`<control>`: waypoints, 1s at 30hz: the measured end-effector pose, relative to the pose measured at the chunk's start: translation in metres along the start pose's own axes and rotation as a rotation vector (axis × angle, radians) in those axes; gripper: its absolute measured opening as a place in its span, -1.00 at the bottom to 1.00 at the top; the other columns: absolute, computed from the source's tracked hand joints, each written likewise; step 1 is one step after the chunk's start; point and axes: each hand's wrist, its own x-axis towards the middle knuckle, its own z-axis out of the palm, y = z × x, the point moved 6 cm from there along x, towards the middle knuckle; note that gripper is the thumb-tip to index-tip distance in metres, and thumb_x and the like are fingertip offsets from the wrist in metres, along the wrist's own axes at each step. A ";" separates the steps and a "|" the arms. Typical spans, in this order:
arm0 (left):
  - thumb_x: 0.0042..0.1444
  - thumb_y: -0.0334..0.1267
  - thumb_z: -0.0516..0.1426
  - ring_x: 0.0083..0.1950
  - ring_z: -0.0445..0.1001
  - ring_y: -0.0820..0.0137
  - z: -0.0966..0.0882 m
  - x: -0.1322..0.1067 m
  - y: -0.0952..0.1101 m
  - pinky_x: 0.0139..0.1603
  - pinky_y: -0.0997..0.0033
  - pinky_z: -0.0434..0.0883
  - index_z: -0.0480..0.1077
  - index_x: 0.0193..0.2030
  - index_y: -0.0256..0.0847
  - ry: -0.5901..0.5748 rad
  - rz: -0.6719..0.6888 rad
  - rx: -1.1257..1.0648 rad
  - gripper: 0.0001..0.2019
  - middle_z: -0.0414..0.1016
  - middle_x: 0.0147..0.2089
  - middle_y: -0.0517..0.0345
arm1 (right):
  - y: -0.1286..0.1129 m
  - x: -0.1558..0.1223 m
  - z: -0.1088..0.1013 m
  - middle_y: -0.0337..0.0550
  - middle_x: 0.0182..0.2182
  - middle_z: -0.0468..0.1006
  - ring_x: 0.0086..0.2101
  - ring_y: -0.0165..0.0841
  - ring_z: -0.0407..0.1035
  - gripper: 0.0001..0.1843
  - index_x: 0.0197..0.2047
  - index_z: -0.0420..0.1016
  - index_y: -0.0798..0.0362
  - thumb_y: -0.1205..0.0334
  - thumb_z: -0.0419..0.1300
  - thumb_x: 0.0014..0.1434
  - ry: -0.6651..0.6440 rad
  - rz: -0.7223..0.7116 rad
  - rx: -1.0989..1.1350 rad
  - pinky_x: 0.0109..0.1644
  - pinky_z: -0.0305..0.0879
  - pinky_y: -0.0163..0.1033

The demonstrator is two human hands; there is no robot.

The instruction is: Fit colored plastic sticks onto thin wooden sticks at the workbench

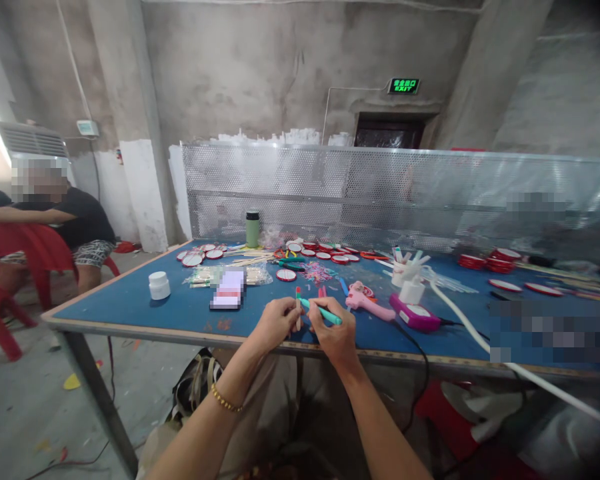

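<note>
Near the table's front edge, my left hand (276, 321) is closed on a small wooden stick (299, 321), held upright, with red and green color at its top. My right hand (336, 331) grips a teal marker pen (329, 315) like a writing tool, its tip end close to the stick's colored part. Just behind my hands lies a red pen-like piece (322, 292). To the right of them rests a pink glue gun (373, 305). A phone (229, 290) with a lit screen lies left of my hands.
The blue table (145, 328) carries a white jar (159, 286), a green bottle (252, 230), red-rimmed discs (286, 275), pliers (285, 265), a purple device (415, 313) and a cup of sticks (405, 270). A white hose (463, 320) crosses the right side. At left sits a person (83, 217).
</note>
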 end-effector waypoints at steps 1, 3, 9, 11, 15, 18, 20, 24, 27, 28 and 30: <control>0.18 -0.20 0.00 -0.56 0.29 0.53 0.000 0.000 0.000 -0.49 0.57 0.23 0.29 -0.51 -0.24 0.000 0.002 0.003 -0.73 0.37 -0.58 0.23 | 0.000 0.000 0.000 -0.25 -0.52 0.54 -0.56 -0.44 0.43 -0.84 -0.34 0.47 0.04 0.22 0.13 0.26 0.004 -0.001 0.002 -0.52 0.35 -0.41; 0.18 -0.20 0.01 -0.55 0.30 0.53 0.000 0.000 0.000 -0.48 0.57 0.24 0.30 -0.51 -0.24 0.001 0.006 0.009 -0.73 0.38 -0.57 0.22 | -0.001 0.000 0.000 -0.25 -0.53 0.53 -0.56 -0.43 0.44 -0.84 -0.34 0.47 0.04 0.22 0.13 0.26 0.011 -0.006 -0.001 -0.52 0.35 -0.41; 0.18 -0.21 0.00 -0.55 0.31 0.53 0.000 0.001 0.000 -0.47 0.58 0.24 0.31 -0.50 -0.24 0.003 0.004 0.023 -0.74 0.38 -0.57 0.23 | -0.001 0.000 0.000 -0.25 -0.53 0.53 -0.57 -0.44 0.43 -0.83 -0.35 0.47 0.04 0.22 0.13 0.25 -0.002 -0.010 -0.017 -0.53 0.34 -0.41; 0.18 -0.20 0.00 -0.55 0.31 0.53 0.000 0.000 0.000 -0.47 0.57 0.23 0.31 -0.50 -0.24 0.003 0.002 0.027 -0.73 0.38 -0.57 0.23 | 0.000 0.000 -0.001 -0.26 -0.53 0.53 -0.57 -0.44 0.43 -0.83 -0.35 0.46 0.04 0.21 0.13 0.26 0.001 -0.001 -0.012 -0.52 0.34 -0.41; 0.18 -0.19 -0.01 -0.56 0.30 0.53 0.000 0.000 -0.001 -0.50 0.57 0.22 0.31 -0.50 -0.24 -0.007 -0.005 0.030 -0.72 0.39 -0.56 0.22 | 0.005 -0.002 -0.002 -0.26 -0.51 0.53 -0.56 -0.44 0.43 -0.84 -0.33 0.47 0.04 0.20 0.14 0.26 0.041 0.026 0.008 -0.51 0.35 -0.40; 0.19 -0.17 -0.01 -0.56 0.30 0.52 0.000 0.000 -0.001 -0.50 0.56 0.23 0.31 -0.50 -0.24 -0.008 -0.003 0.016 -0.71 0.40 -0.56 0.21 | 0.006 -0.002 -0.001 -0.25 -0.51 0.53 -0.56 -0.44 0.42 -0.84 -0.31 0.48 0.04 0.19 0.14 0.26 0.035 0.031 0.016 -0.51 0.35 -0.39; 0.19 -0.17 0.00 -0.56 0.30 0.53 0.000 0.000 -0.001 -0.49 0.56 0.23 0.31 -0.50 -0.24 0.003 -0.001 0.014 -0.71 0.39 -0.57 0.22 | 0.005 -0.001 0.000 -0.25 -0.51 0.53 -0.56 -0.44 0.41 -0.83 -0.32 0.47 0.04 0.19 0.14 0.27 0.015 0.023 0.011 -0.51 0.35 -0.39; 0.18 -0.20 0.00 -0.57 0.28 0.54 0.000 0.000 0.000 -0.48 0.57 0.23 0.32 -0.51 -0.24 0.004 0.001 0.022 -0.72 0.37 -0.58 0.23 | 0.002 0.000 0.000 -0.25 -0.53 0.53 -0.56 -0.43 0.42 -0.82 -0.34 0.46 0.04 0.19 0.12 0.27 -0.009 0.010 -0.009 -0.51 0.35 -0.39; 0.19 -0.19 0.00 -0.57 0.27 0.54 0.000 0.000 0.001 -0.47 0.57 0.24 0.32 -0.51 -0.25 -0.001 0.002 0.022 -0.71 0.36 -0.58 0.23 | 0.000 0.000 0.000 -0.25 -0.53 0.53 -0.56 -0.44 0.43 -0.82 -0.34 0.47 0.04 0.20 0.12 0.26 -0.015 0.002 -0.008 -0.51 0.35 -0.40; 0.19 -0.18 0.00 -0.57 0.27 0.54 0.000 0.000 0.001 -0.47 0.57 0.24 0.32 -0.51 -0.25 0.000 0.001 0.022 -0.70 0.36 -0.58 0.23 | -0.001 0.000 0.000 -0.25 -0.52 0.53 -0.56 -0.44 0.43 -0.83 -0.34 0.47 0.04 0.21 0.12 0.26 -0.016 -0.002 -0.006 -0.52 0.35 -0.40; 0.19 -0.18 0.00 -0.57 0.27 0.54 0.000 0.000 0.002 -0.47 0.57 0.23 0.31 -0.51 -0.25 0.001 0.001 0.023 -0.71 0.36 -0.58 0.24 | -0.001 0.000 0.001 -0.25 -0.52 0.53 -0.56 -0.44 0.43 -0.83 -0.34 0.47 0.04 0.21 0.12 0.26 -0.015 -0.006 -0.004 -0.52 0.34 -0.40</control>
